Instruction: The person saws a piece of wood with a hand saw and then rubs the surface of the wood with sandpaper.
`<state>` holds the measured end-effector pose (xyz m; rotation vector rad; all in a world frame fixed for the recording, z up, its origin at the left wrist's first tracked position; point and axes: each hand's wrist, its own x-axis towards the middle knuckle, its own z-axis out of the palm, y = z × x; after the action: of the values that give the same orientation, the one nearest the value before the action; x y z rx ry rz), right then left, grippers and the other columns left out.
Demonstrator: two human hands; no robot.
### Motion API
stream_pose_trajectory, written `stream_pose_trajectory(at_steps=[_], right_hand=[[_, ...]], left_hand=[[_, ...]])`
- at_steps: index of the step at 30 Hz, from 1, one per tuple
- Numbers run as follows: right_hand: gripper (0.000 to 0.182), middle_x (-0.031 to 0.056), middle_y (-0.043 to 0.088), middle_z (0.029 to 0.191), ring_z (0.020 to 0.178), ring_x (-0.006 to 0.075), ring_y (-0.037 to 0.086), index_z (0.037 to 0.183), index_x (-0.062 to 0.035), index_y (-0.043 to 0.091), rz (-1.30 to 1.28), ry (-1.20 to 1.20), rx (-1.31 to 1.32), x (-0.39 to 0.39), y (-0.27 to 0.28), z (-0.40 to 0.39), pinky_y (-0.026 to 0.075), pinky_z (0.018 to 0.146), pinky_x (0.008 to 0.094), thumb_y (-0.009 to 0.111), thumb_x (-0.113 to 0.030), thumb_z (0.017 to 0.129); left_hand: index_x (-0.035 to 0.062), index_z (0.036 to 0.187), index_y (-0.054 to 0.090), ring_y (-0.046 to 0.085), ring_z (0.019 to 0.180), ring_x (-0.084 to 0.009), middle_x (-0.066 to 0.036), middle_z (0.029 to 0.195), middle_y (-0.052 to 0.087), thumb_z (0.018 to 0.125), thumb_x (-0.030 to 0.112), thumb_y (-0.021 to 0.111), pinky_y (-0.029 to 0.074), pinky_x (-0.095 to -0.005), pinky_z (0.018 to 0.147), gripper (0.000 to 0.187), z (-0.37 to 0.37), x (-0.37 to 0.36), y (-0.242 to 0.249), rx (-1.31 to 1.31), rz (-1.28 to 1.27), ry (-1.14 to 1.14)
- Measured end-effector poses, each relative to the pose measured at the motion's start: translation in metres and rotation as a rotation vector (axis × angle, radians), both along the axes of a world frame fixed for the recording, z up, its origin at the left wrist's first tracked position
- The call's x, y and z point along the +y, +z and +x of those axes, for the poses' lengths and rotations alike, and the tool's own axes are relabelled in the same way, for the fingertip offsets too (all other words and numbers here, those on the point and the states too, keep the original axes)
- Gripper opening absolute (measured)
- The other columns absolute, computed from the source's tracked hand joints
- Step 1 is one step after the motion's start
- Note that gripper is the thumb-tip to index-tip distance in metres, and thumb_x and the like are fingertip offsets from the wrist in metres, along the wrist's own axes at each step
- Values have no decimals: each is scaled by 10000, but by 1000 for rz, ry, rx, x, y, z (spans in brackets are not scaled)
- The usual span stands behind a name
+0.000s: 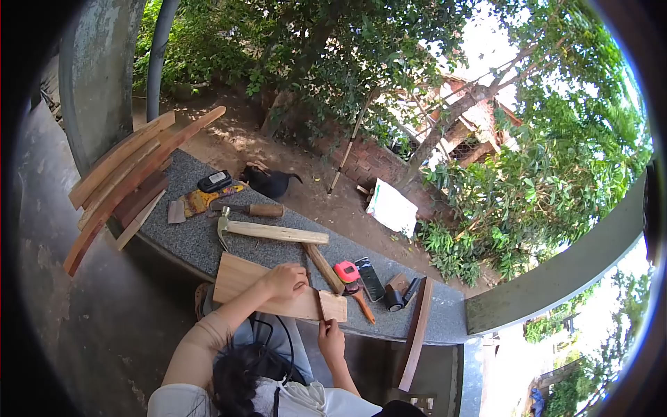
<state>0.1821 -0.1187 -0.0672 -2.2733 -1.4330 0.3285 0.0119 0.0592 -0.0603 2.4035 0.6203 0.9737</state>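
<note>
A light wooden board (240, 275) lies on the grey stone ledge, its near edge reaching past the ledge. My left hand (285, 281) rests on top of the board with its fingers curled; what they hold, if anything, is hidden. A small wooden block (333, 306) sits across the board's right end. My right hand (331, 337) grips the lower edge of this block from below. Behind the board lie a claw hammer (274, 232) and a narrow wooden stick (323, 267).
On the ledge (191, 243) are a chisel (257, 209), a yellow-handled brush (201, 200), a pink tape measure (347, 271), a phone (369, 279) and an orange-handled brush (363, 306). Wooden strips (132, 177) overhang at left, another (417, 333) at right. A black animal (269, 183) is beyond.
</note>
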Motion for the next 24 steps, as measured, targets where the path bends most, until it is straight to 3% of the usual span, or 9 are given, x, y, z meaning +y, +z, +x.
stream_pose_trajectory(at_steps=[3, 5, 6, 8, 9, 11, 18, 20, 24], right_hand=[[275, 244, 651, 761, 749, 457, 629, 972, -52, 549, 0, 17, 17, -1, -2, 2, 488, 658, 536, 515, -320, 921], [273, 260, 650, 793, 773, 463, 627, 985, -50, 547, -18, 15, 32, -2, 3, 0, 490, 680, 535, 513, -312, 916], [281, 267, 648, 808, 787, 466, 625, 989, -47, 546, -40, 5, 37, -1, 6, -1, 489, 693, 534, 511, -315, 915], [289, 273, 647, 823, 802, 468, 623, 994, -44, 546, -58, -2, 40, 0, 10, -4, 488, 707, 533, 508, -319, 914], [276, 273, 643, 805, 799, 465, 624, 972, -25, 545, -49, 0, 34, 0, 11, -5, 492, 703, 521, 528, -294, 911], [267, 272, 640, 786, 797, 461, 625, 950, -6, 545, -38, 1, 25, 2, 12, -4, 495, 699, 509, 548, -269, 909], [261, 277, 634, 773, 769, 450, 628, 949, -8, 559, -15, 48, 59, 3, 6, -6, 491, 675, 494, 554, -265, 906], [257, 273, 634, 772, 760, 445, 629, 947, -8, 565, 7, 57, 59, 2, 7, -7, 491, 664, 488, 557, -262, 905], [227, 237, 637, 732, 722, 416, 638, 936, -10, 594, 55, 92, 126, 0, 12, -6, 493, 629, 440, 580, -233, 891]], left_hand=[[85, 931, 670, 624, 883, -294, -84, 909, 654, 750, 153, 635, 501, -392, 797, 197, -14, -25, 16, -50, -160, 21], [93, 1147, 596, 579, 1056, -290, -101, 1110, 624, 760, 252, 664, 442, -422, 924, 424, -33, -43, 18, -4, -229, 22], [93, 1147, 596, 579, 1056, -290, -101, 1110, 624, 760, 252, 664, 442, -422, 924, 424, -42, -53, 11, -4, -225, 25], [91, 1353, 435, 422, 1285, -276, -129, 1364, 472, 748, 411, 690, 298, -461, 1076, 730, -58, -74, -5, 238, -2, 154], [91, 1353, 435, 422, 1285, -276, -129, 1364, 472, 748, 411, 690, 298, -461, 1076, 730, -66, -80, -7, 236, 2, 158], [93, 1457, 284, 253, 1394, -309, -155, 1486, 312, 693, 546, 708, 168, -480, 1140, 985, -77, -87, -8, 375, -10, 116], [77, 1470, 244, 259, 1401, -271, -135, 1511, 284, 698, 524, 713, 181, -451, 1148, 1008, -86, -77, -9, 397, -50, 130], [100, 1467, 267, 269, 1400, -222, -84, 1512, 303, 750, 392, 713, 174, -429, 1157, 894, -88, -78, -4, 367, -94, 119], [99, 1449, 312, 280, 1394, -222, -75, 1508, 315, 798, 314, 669, 190, -422, 1153, 773, -88, -73, -12, 365, -52, 116]])
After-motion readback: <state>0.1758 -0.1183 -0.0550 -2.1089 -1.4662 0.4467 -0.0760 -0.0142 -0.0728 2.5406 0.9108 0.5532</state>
